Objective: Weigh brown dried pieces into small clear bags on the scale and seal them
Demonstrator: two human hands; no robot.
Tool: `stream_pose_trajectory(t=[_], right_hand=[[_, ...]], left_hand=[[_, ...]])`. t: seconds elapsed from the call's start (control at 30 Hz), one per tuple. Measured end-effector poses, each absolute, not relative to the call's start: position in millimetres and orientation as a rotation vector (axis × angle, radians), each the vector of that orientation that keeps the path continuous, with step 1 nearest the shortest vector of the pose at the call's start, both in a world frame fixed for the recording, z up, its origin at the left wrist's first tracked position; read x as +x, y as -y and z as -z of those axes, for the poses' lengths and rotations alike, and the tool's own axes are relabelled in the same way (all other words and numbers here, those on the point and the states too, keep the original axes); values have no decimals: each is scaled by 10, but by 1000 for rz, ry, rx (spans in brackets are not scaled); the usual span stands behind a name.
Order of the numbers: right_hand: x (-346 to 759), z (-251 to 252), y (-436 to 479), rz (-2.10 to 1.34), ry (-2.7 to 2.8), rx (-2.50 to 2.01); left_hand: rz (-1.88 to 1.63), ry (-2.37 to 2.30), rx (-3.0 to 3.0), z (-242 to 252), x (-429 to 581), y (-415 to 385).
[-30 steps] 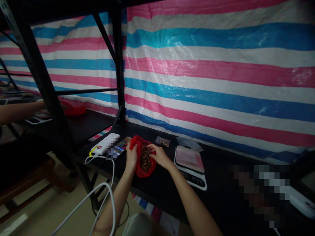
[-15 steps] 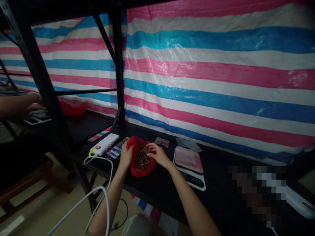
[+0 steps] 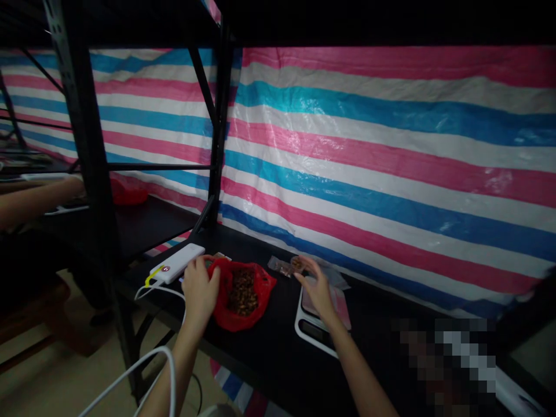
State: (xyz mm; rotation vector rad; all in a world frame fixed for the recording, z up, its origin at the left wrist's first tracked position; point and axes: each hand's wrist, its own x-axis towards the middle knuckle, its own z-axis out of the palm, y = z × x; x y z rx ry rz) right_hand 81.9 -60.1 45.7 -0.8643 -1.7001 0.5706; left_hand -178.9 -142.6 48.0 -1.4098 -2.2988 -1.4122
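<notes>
A red plastic bag (image 3: 263,289) stands open on the black shelf, with many small brown dried pieces (image 3: 243,292) inside. My left hand (image 3: 200,292) is at the bag's left rim, its fingers closed on the red plastic. Over to the right, my right hand (image 3: 316,286) pinches a small clear round cup (image 3: 297,264) with some brown pieces in it. That cup is above the shelf, beside a small clear packet (image 3: 281,267) of brownish bits. Below the right hand lies a white kitchen scale (image 3: 309,331), partly covered by a pinkish flat packet (image 3: 341,307).
Clear plastic bags (image 3: 336,277) lie behind the scale. A white power bank (image 3: 177,263) with a white cable (image 3: 163,351) is at the left, near a mostly hidden phone. A black shelf post (image 3: 89,145) stands left; beyond it shows another person's arm (image 3: 39,200). A striped sheet (image 3: 369,174) hangs behind.
My right hand has left the red bag and moved right with the small cup, towards the scale and packet. My left hand stays at the bag's rim. The view has tilted up.
</notes>
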Motion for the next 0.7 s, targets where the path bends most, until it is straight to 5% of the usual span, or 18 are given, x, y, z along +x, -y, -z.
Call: stream_pose_trajectory(t=[0.17,0.3,0.53,0.7], right_hand=[[1696,-394,626,-348,1506,-1095],[2199,-297,677,-385,1436,-1153],[2519,-239,588,-536,1237,-1101],[2450,-239,599,-574,1320,-1107]], left_hand=[[1484,1927,-1551,-660,-1293,1503],[1577,1577,-2223,-662,-642,1321],[1100,1147,-3075,-454,232,619],[1132,1169,-3216,-308,388,305]])
